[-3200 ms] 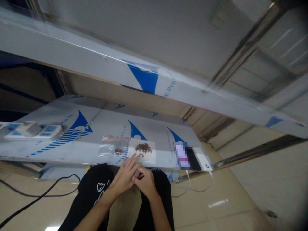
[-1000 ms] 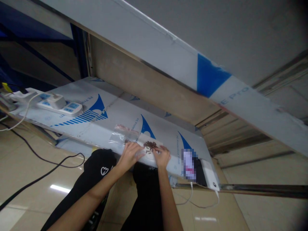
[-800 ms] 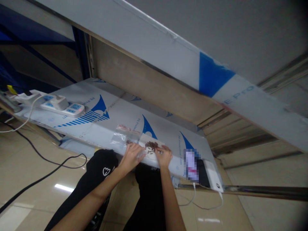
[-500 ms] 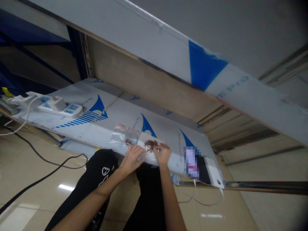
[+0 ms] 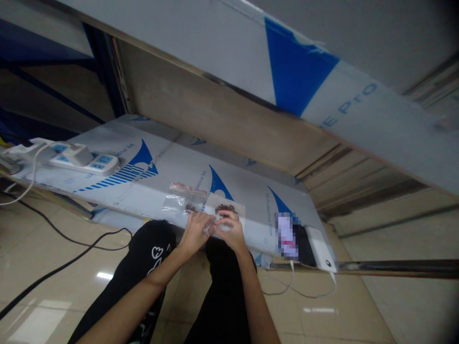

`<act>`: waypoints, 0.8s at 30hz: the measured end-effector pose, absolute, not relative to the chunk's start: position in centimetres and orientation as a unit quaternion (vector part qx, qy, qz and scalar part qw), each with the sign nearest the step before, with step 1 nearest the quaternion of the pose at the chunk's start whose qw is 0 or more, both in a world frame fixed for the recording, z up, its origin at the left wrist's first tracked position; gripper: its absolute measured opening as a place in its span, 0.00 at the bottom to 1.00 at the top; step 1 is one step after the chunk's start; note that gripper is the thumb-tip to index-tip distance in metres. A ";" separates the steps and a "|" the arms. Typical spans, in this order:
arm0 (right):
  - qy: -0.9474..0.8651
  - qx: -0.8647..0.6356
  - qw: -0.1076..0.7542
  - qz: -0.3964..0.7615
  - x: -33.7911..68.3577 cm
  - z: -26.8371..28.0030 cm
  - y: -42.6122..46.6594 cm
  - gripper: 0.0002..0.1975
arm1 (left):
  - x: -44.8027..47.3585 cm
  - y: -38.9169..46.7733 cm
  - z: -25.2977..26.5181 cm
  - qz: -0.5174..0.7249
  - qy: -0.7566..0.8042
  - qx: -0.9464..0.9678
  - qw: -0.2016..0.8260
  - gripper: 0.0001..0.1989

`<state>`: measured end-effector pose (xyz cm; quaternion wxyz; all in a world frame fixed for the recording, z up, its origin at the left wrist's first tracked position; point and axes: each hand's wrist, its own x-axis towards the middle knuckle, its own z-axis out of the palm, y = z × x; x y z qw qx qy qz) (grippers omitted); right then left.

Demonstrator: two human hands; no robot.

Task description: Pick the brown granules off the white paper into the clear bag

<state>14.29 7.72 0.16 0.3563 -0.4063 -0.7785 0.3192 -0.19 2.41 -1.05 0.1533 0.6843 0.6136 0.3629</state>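
At the front edge of the film-covered shelf (image 5: 251,210), my left hand (image 5: 196,231) is closed on a small clear plastic bag (image 5: 208,230). My right hand (image 5: 231,231) meets it at the bag, thumb and fingers curled in a pinch; what they hold, if anything, is too small to make out. Behind my right hand, a pile of small brown pieces (image 5: 221,209) lies on a white sheet (image 5: 241,211), partly hidden by the fingers. Left of the sheet lies a larger clear zip bag (image 5: 181,198) with some brown pieces (image 5: 190,207) in it.
A power strip (image 5: 102,163) with plugs and a white cable lies at the far left. To the right are a phone (image 5: 287,236) with a blurred screen and a white power bank (image 5: 320,248) with cables. An upper shelf (image 5: 215,52) overhangs the work surface.
My right hand has moved left from the brown pile to the small bag at my left hand. My left hand stays nearly in place. The view has shifted slightly.
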 end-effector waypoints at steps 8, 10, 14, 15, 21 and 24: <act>-0.755 -0.422 0.368 0.339 14.3 -0.2 8.0 0.04 | -0.1 2.5 -1.2 0.347 0.604 0.697 0.170 0.09; -0.728 -0.472 0.397 0.299 14.8 -0.7 8.5 0.06 | -0.1 2.5 -1.3 0.349 0.605 0.696 0.168 0.09; -0.684 -0.601 0.376 0.172 16.2 -1.2 9.0 0.06 | -0.1 2.4 -1.4 0.363 0.602 0.691 0.169 0.08; -0.673 -0.635 0.350 0.146 16.5 -1.2 9.0 0.07 | -0.1 2.4 -1.4 0.367 0.601 0.690 0.169 0.08; -0.630 -0.744 0.211 0.073 17.4 -1.1 8.7 0.12 | -0.2 2.3 -1.3 0.384 0.593 0.687 0.171 0.08; -0.642 -0.740 0.189 0.068 17.5 -1.1 8.8 0.10 | -0.2 2.3 -1.3 0.384 0.592 0.688 0.169 0.09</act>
